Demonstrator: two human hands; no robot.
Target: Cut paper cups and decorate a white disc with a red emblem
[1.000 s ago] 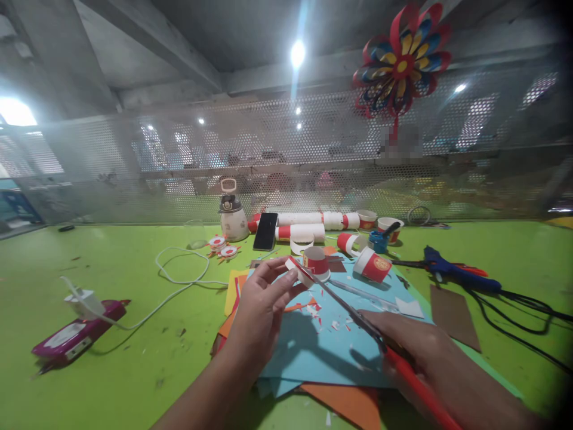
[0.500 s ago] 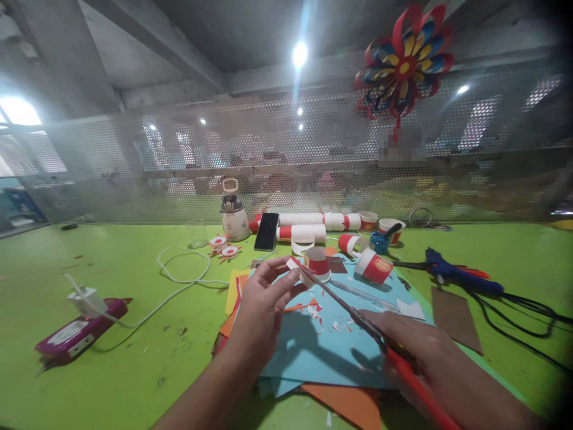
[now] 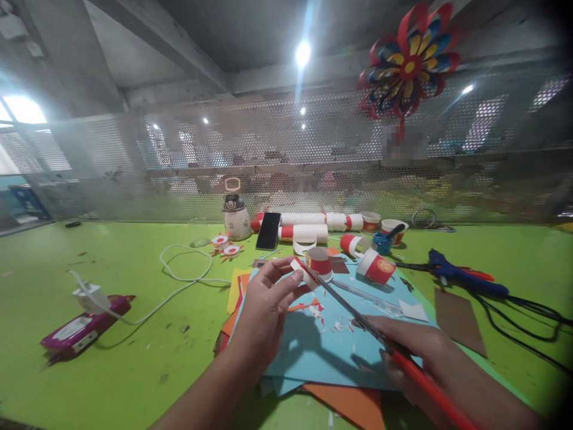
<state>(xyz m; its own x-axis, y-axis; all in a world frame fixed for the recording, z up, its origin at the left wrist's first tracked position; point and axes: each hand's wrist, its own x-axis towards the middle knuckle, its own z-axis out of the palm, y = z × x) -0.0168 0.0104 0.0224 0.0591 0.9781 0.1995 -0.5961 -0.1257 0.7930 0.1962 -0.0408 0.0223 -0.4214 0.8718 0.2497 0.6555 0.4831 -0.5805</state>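
Between the thumb and fingers of my left hand [image 3: 268, 298] is a small red and white piece of paper cup [image 3: 305, 273]. My right hand [image 3: 421, 352] grips red-handled scissors [image 3: 358, 316], whose blades reach the right side of that piece. Right behind the piece, a cut-down red and white paper cup [image 3: 319, 263] stands on blue paper sheets [image 3: 308, 358]. Small red and white scraps [image 3: 317, 310] lie on the blue paper below the blades. Another paper cup [image 3: 376, 267] lies tipped over to the right, near a clear pen [image 3: 362, 295].
A hot glue gun [image 3: 461, 276] with a black cord lies at the right. A purple power strip [image 3: 87, 328] with a white charging cable lies at the left. At the back are a bottle [image 3: 236, 220], a phone [image 3: 268, 231] and stacked paper cups [image 3: 308, 221].
The whole view has shifted slightly. My left hand keeps hold of the cup piece, and the scissor blades stay at its right side, now looking more closed.
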